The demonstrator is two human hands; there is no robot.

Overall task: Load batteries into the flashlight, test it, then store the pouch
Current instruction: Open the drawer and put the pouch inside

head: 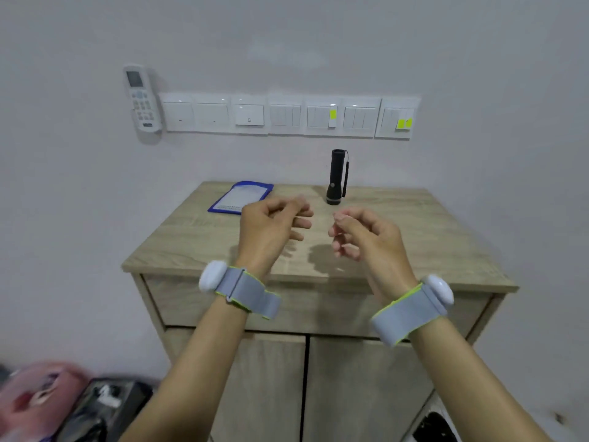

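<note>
A black flashlight [337,177] stands upright, head down, near the back edge of a wooden cabinet top [430,244], with a wrist cord hanging along its side. A flat blue-edged clear pouch [239,196] lies at the back left of the same top. My left hand [274,228] and my right hand [363,234] hover side by side above the middle of the cabinet top, in front of both objects. Both hands have loosely curled fingers and hold nothing. No batteries are visible.
The cabinet has a drawer front [318,306] and two doors [306,387] below. On the wall behind are a row of white switches [287,116] and a white remote in a holder [142,100]. Bags and clutter [57,406] lie on the floor at lower left.
</note>
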